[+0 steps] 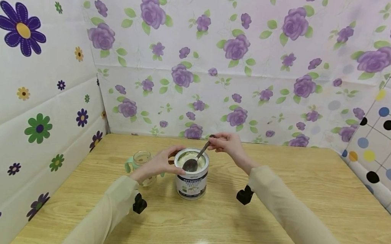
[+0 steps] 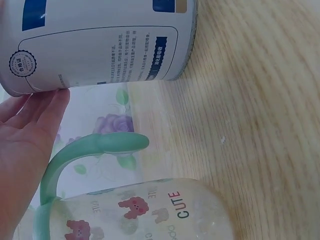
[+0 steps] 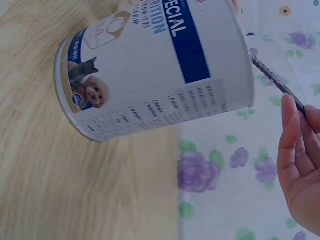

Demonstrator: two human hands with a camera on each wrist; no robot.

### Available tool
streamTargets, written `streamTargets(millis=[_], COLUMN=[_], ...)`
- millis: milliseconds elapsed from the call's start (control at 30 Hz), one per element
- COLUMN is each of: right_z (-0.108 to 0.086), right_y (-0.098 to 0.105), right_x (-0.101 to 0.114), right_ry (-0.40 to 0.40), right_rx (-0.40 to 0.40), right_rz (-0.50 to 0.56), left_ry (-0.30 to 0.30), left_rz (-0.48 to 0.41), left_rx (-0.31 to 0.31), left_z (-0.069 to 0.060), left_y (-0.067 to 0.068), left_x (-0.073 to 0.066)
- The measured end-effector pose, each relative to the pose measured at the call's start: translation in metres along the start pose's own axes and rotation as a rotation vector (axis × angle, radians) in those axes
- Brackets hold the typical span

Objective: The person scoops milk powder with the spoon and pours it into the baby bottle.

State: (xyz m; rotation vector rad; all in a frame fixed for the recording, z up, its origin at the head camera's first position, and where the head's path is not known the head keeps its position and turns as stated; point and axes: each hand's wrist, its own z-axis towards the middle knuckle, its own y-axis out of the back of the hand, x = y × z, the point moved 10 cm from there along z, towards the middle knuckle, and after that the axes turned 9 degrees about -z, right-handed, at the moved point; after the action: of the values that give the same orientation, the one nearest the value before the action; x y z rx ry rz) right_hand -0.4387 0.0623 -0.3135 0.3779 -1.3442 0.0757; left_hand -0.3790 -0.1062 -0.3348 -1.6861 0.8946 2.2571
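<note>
A white and navy can (image 1: 190,186) of pet milk powder stands upright on the table, its top uncovered and pale powder (image 1: 187,156) inside. My left hand (image 1: 159,164) holds the can near its rim, thumb in front and fingers on the far side. In the left wrist view, the fingertips of this hand (image 2: 25,145) touch the can's wall (image 2: 95,55). My right hand (image 1: 229,145) pinches the handle of a dark metal spoon (image 1: 190,165), whose bowl is at the can's mouth. The right wrist view shows the handle (image 3: 275,80) between thumb and fingers; the can hides the bowl there.
Just left of the can, partly behind my left forearm, stands a clear cup (image 1: 142,157) with green handles and printed bears, also in the left wrist view (image 2: 150,215). The wooden table (image 1: 278,205) meets flower-patterned cloth (image 1: 182,75) at the back and left, dotted cloth at the right.
</note>
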Motion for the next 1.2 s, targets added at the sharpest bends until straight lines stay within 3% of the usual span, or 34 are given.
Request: streamTargets(millis=[100, 300, 500, 600, 833, 1000, 1200], right_z=[-0.002, -0.014, -0.033, -0.038, -0.047, -0.055, -0.055], right_y=[0.001, 0.005, 0.0, -0.002, -0.017, -0.029, -0.034], right_x=[0.019, 0.067, 0.101, 0.109, 0.126, 0.137, 0.139], right_ry=[0.091, 0.318, 0.409, 0.432, 0.573, 0.677, 0.689], right_rx=[0.003, -0.019, -0.036, -0.054, -0.044, -0.018, -0.001], right_rz=[-0.021, -0.109, -0.23, -0.298, -0.434, -0.508, -0.524], left_ry=[0.01, -0.021, 0.005, 0.019, 0.016, 0.013, 0.032], left_rz=[0.005, -0.033, -0.028, -0.029, -0.044, -0.051, -0.045], left_rx=[-0.018, -0.019, -0.029, -0.024, -0.002, 0.003, 0.003], left_z=[0.003, 0.004, 0.004, 0.003, -0.005, -0.006, -0.005], left_y=[0.004, 0.006, 0.007, 0.006, 0.0, -0.001, 0.0], left_x=[0.012, 0.014, 0.017, 0.015, -0.009, -0.012, -0.008])
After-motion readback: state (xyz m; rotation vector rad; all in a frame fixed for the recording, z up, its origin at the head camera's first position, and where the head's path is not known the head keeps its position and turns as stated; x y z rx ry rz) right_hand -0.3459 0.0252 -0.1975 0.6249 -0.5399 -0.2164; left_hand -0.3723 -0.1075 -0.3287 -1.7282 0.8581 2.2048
